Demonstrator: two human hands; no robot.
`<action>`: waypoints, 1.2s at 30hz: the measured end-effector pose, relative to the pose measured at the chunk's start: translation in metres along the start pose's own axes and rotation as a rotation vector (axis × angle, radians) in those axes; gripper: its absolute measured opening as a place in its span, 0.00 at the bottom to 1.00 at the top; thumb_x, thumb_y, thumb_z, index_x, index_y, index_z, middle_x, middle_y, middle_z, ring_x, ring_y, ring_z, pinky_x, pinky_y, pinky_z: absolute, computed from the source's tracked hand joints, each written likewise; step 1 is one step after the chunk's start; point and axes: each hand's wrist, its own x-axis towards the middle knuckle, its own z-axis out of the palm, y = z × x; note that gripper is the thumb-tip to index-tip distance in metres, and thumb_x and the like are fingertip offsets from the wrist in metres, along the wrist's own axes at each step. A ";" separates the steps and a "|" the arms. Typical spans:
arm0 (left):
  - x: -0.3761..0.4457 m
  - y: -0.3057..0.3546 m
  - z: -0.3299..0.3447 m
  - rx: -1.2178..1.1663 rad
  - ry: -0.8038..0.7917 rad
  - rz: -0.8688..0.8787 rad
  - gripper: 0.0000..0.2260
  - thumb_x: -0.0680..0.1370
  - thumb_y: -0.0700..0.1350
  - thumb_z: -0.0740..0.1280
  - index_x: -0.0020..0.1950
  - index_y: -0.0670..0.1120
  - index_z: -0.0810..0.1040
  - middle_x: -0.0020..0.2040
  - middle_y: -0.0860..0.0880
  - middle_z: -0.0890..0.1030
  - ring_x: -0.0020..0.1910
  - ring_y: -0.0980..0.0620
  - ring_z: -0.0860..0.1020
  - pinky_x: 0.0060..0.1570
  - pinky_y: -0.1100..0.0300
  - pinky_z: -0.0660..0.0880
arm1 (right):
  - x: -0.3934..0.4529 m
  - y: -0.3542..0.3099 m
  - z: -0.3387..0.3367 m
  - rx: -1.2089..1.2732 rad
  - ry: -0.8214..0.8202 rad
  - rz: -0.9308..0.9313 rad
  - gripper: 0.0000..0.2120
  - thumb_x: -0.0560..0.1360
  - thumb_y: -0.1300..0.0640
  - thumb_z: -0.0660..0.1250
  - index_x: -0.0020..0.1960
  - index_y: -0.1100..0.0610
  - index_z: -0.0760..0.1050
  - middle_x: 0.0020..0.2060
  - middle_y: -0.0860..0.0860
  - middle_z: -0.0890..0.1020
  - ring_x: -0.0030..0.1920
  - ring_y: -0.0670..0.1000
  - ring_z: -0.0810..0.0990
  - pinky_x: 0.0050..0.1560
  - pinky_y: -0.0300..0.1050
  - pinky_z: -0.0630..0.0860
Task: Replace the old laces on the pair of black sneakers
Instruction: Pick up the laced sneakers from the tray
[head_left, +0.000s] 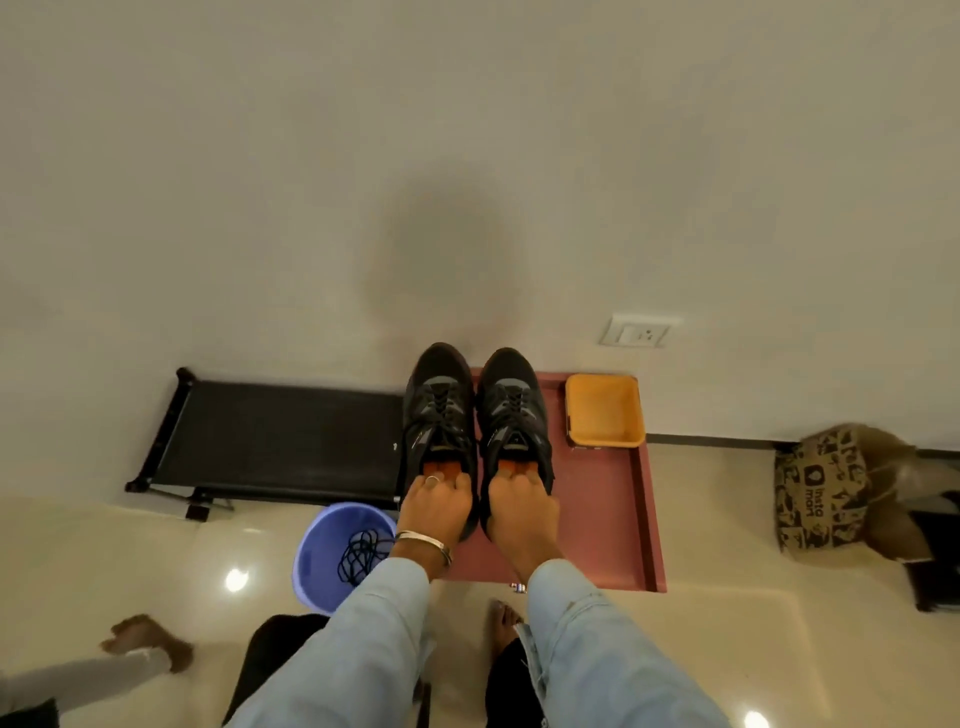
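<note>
We wear light blue denim sleeves (363, 639) on both arms, the right one frayed at the cuff. Our left hand (436, 506) carries 1 ring (432, 480) on a finger and 1 metal bangle (423, 543) at the wrist; our right hand (519, 512) is bare.

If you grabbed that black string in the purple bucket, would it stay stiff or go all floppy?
Probably floppy: the black lace lies in a loose tangled heap inside the purple bucket. It looks thin, so likely very light. Being tangled, it may well come up as one dangling clump rather than a straight line.
</note>
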 end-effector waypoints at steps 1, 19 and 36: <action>0.000 -0.007 -0.005 0.010 0.037 0.011 0.16 0.59 0.42 0.79 0.42 0.39 0.80 0.33 0.41 0.80 0.33 0.44 0.80 0.36 0.58 0.75 | -0.002 -0.008 -0.007 0.006 0.013 0.000 0.13 0.78 0.63 0.61 0.61 0.61 0.72 0.55 0.57 0.78 0.65 0.57 0.70 0.53 0.58 0.76; -0.054 -0.287 -0.039 0.059 0.122 0.207 0.19 0.78 0.42 0.58 0.68 0.43 0.66 0.60 0.43 0.77 0.62 0.43 0.73 0.61 0.54 0.65 | -0.021 -0.275 -0.034 0.097 0.119 0.168 0.20 0.74 0.62 0.65 0.66 0.60 0.68 0.62 0.56 0.73 0.66 0.57 0.69 0.56 0.55 0.76; 0.015 -0.339 0.157 -0.083 0.000 0.171 0.28 0.46 0.38 0.82 0.45 0.35 0.83 0.28 0.42 0.79 0.26 0.43 0.77 0.28 0.55 0.76 | 0.094 -0.296 0.145 -0.010 0.021 0.163 0.21 0.51 0.61 0.81 0.41 0.59 0.79 0.32 0.53 0.81 0.47 0.55 0.82 0.34 0.57 0.79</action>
